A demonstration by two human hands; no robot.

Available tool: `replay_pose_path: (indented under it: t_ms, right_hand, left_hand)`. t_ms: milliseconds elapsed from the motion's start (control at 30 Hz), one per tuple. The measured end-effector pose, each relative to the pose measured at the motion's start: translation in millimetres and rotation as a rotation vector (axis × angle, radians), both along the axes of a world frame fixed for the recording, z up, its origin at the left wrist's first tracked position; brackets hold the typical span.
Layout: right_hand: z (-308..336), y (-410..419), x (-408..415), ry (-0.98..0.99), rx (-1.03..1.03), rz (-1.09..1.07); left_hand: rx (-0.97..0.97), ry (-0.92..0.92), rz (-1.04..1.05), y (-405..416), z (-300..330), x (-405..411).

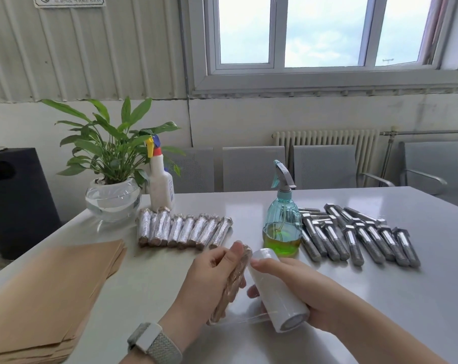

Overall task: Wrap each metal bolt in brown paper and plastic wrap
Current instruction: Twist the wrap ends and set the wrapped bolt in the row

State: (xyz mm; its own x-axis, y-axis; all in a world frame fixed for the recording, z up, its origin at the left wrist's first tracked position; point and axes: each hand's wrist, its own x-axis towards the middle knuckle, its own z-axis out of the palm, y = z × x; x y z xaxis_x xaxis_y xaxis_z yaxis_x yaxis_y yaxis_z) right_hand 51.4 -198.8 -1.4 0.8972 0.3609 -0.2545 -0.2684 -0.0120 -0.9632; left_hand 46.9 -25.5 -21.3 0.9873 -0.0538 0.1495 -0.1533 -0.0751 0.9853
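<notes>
My left hand [209,274] grips a bolt wrapped in brown paper [234,282], held lengthwise above the white table [406,298]. Right beside it my right hand [301,287] holds a white roll of plastic wrap [275,290]; a clear film stretches from the roll to the lower end of the wrapped bolt. A row of several wrapped bolts [183,229] lies further back on the left. Several bare metal bolts [354,235] lie in a group on the right. A stack of brown paper sheets [46,298] lies at the near left.
A teal spray bottle with green liquid [283,219] stands just behind my hands. A white spray bottle [160,182] and a potted plant in a glass bowl [112,190] stand at the back left. Grey chairs [325,166] line the far table edge.
</notes>
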Motion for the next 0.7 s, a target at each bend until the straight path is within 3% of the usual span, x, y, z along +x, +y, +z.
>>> replay_pose_path:
  t_ms: [233,400,700]
  right_hand:
    - [-3.8,-4.2,5.1,0.145,0.129,-0.043]
    - [-8.4,2.6,5.6,-0.006,0.199,-0.037]
    - [-19.0,19.5,-2.5,-0.108,0.214,-0.142]
  left_hand:
    - [-0.169,0.166,0.048,-3.5,-4.0,6.1]
    - [-0.450,0.338,-0.048,-3.4,-2.5,6.3]
    - [-0.624,0.251,-0.108,-9.8,-6.5,5.0]
